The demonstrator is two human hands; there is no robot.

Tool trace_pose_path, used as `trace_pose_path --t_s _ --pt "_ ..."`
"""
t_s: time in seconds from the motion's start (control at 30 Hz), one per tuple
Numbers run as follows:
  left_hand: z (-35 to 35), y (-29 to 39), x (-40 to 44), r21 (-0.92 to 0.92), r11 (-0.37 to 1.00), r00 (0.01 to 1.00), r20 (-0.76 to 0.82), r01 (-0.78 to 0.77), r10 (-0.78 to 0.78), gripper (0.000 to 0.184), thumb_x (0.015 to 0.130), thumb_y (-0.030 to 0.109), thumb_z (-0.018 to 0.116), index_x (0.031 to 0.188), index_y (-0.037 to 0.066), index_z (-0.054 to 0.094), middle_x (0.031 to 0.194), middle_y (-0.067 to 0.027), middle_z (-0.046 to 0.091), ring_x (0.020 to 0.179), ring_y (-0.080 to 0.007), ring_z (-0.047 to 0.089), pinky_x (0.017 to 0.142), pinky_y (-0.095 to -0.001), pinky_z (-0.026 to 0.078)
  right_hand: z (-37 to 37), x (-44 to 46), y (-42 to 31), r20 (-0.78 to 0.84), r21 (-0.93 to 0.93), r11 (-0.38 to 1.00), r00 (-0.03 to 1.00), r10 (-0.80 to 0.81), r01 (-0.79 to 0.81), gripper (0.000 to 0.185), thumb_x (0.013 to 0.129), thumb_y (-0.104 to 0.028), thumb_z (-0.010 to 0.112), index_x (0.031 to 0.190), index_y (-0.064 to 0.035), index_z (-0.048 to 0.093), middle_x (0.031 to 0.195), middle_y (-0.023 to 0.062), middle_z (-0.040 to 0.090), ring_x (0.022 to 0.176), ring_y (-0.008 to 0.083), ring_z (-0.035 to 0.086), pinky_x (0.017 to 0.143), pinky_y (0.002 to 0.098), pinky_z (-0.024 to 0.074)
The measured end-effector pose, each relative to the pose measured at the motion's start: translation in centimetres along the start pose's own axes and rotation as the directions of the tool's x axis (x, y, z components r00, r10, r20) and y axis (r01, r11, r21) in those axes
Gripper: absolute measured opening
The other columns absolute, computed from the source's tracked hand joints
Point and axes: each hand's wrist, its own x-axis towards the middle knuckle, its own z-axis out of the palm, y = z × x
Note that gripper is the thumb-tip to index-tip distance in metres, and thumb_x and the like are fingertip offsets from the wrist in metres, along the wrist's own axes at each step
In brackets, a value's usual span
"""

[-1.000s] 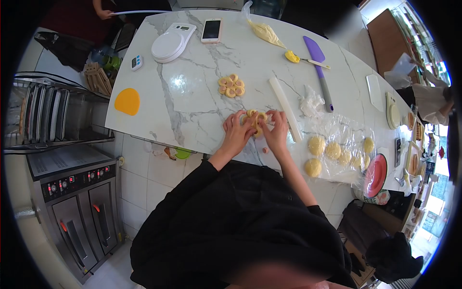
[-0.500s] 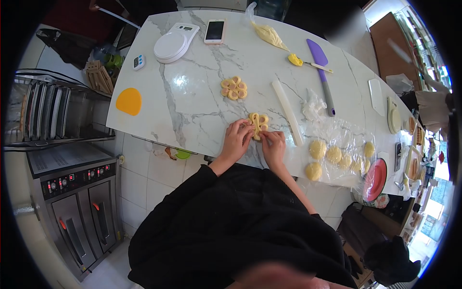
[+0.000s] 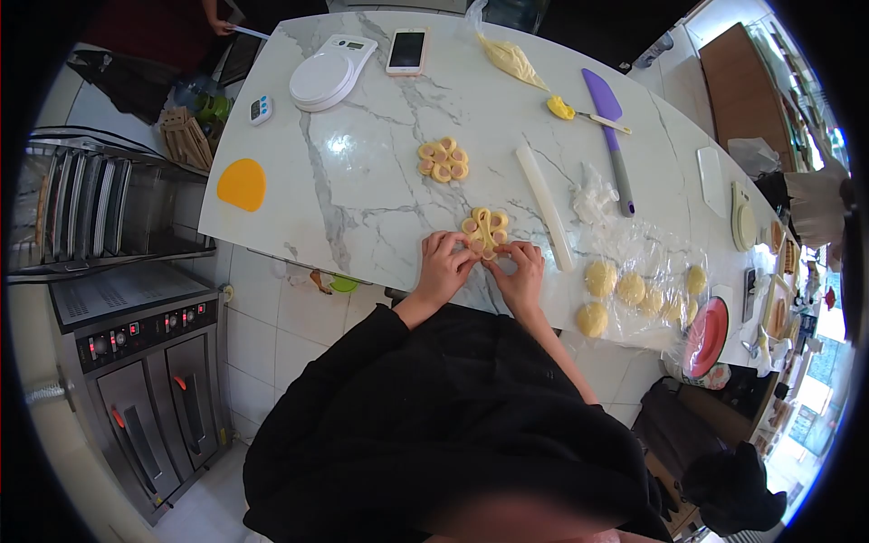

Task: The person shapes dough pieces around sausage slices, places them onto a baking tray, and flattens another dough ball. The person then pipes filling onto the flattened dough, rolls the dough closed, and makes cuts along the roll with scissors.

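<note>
Both hands are at a flower-shaped piece of sausage dough point(image 3: 487, 226) near the front edge of the marble table. My left hand point(image 3: 444, 264) pinches its left lower side with curled fingers. On the opposite side, my right hand point(image 3: 518, 271) grips the lower right edge between thumb and fingers. The dough has pinkish round sausage slices set in yellow petals, with a long loop through the middle. A finished-looking dough flower point(image 3: 444, 159) lies flat a little farther back. To the right of my hands is a white rolling pin point(image 3: 545, 208).
Several dough balls point(image 3: 600, 278) lie under and beside plastic film at right, by a red plate point(image 3: 706, 337). A purple spatula point(image 3: 605, 100), spoon point(image 3: 561, 109), piping bag point(image 3: 509, 60), phone point(image 3: 407, 52), scale point(image 3: 324, 77), timer point(image 3: 261, 109) and orange scraper point(image 3: 242, 185) lie around. An oven point(image 3: 149, 380) stands left.
The petals of the dough under my hands are spread wider, with the left side now showing. My fingers have shifted slightly around its lower edge. Another person's hand has appeared at the top left.
</note>
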Motion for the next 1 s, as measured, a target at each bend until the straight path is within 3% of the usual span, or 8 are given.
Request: trace_pose_path --t_s 0.17,0.37,0.43,0.53,0.63,0.73,0.93,1.0 --pt "-1.3 0.5 0.5 -0.006 0.999 0.999 0.039 -0.038 0.038 0.012 0.067 0.016 0.071 0.078 0.013 0.066 0.094 0.0017 0.056 0.095 -0.0208 0.048 0.083 -0.0367 0.034 -1.3 -0.3 -0.8 0.079 -0.025 0.993 0.99 -0.115 0.117 0.031 0.063 -0.014 0.075 0.092 -0.011 0.063 0.091 0.0031 0.059 0.092 0.0234 0.052 0.079 0.0365 0.0364" --pt "-0.9 -0.6 4.6 -0.247 0.955 0.974 -0.112 0.164 -0.196 0.026 0.073 0.016 0.068 0.096 0.004 0.061 0.09 -0.008 0.061 0.087 -0.0273 0.054 0.078 -0.0377 0.041 -2.7 3.9 -2.0 -0.016 -0.042 0.988 0.989 -0.149 0.149 0.026 0.07 -0.013 0.069 0.095 -0.0096 0.063 0.097 0.0061 0.062 0.096 0.0242 0.052 0.083 0.0367 0.0361" --pt "0.1 -1.1 6.2 -0.201 0.947 0.968 0.069 0.25 -0.241 0.029 0.071 0.014 0.069 0.098 0.005 0.06 0.088 -0.0099 0.063 0.082 -0.0278 0.058 0.074 -0.0356 0.046 -1.6 6.0 -2.2 0.024 -0.033 0.978 0.978 -0.208 0.208 0.025 0.07 -0.012 0.068 0.095 -0.0079 0.064 0.096 0.0074 0.063 0.097 0.0247 0.052 0.084 0.0362 0.036" --pt "0.7 -2.0 7.3 -0.197 0.938 0.949 0.195 0.284 -0.247 0.03 0.071 0.012 0.07 0.098 0.004 0.058 0.084 -0.0112 0.065 0.074 -0.0259 0.062 0.068 -0.0331 0.05 0.3 8.0 -1.2 0.27 0.015 1.0 0.962 -0.028 0.025 0.024 0.07 -0.011 0.067 0.093 -0.0056 0.064 0.087 0.0088 0.065 0.093 0.0248 0.056 0.083 0.0374 0.0379" --pt "0.3 -2.3 7.8 -0.331 0.829 0.879 0.328 0.45 -0.347 0.03 0.074 0.011 0.07 0.099 0.004 0.055 0.082 -0.0109 0.066 0.072 -0.0217 0.064 0.066 -0.0313 0.051 -0.6 8.9 -0.8 0.428 0.319 0.899 0.892 0.145 -0.3 0.021 0.069 -0.011 0.067 0.089 -0.0064 0.065 0.078 0.0071 0.066 0.083 0.024 0.06 0.08 0.0394 0.04" --pt "-0.1 -3.1 7.8 -0.401 0.734 0.821 0.427 0.548 -0.38 0.029 0.076 0.01 0.068 0.101 0.005 0.052 0.082 -0.0108 0.066 0.073 -0.017 0.064 0.065 -0.03 0.05 0.2 8.7 0.5 0.377 0.348 0.888 0.912 0.161 -0.301 0.021 0.068 -0.011 0.068 0.089 -0.0092 0.066 0.077 0.006 0.067 0.074 0.0228 0.06 0.074 0.0405 0.0416" --pt "0.0 -4.2 8.5 -0.379 0.696 0.74 0.587 0.61 -0.329 0.025 0.08 0.007 0.063 0.102 0.006 0.051 0.084 -0.0103 0.066 0.075 -0.0143 0.063 0.064 -0.0275 0.049 1.6 7.7 -0.1 0.116 -0.049 0.998 0.993 -0.023 0.029 0.011 0.073 -0.013 0.064 0.083 -0.0125 0.069 0.076 0.0015 0.066 0.087 0.0215 0.057 0.081 0.0379 0.0362" --pt "0.2 -4.3 8.5 -0.409 0.681 0.75 0.579 0.608 -0.321 0.022 0.081 0.007 0.062 0.101 0.006 0.053 0.085 -0.0099 0.066 0.075 -0.0147 0.063 0.064 -0.0274 0.049 1.6 7.5 -0.3 0.118 -0.03 0.999 0.992 -0.033 0.036 0.011 0.074 -0.014 0.062 0.083 -0.0128 0.069 0.079 0.0014 0.066 0.091 0.0219 0.055 0.084 0.0377 0.0339"
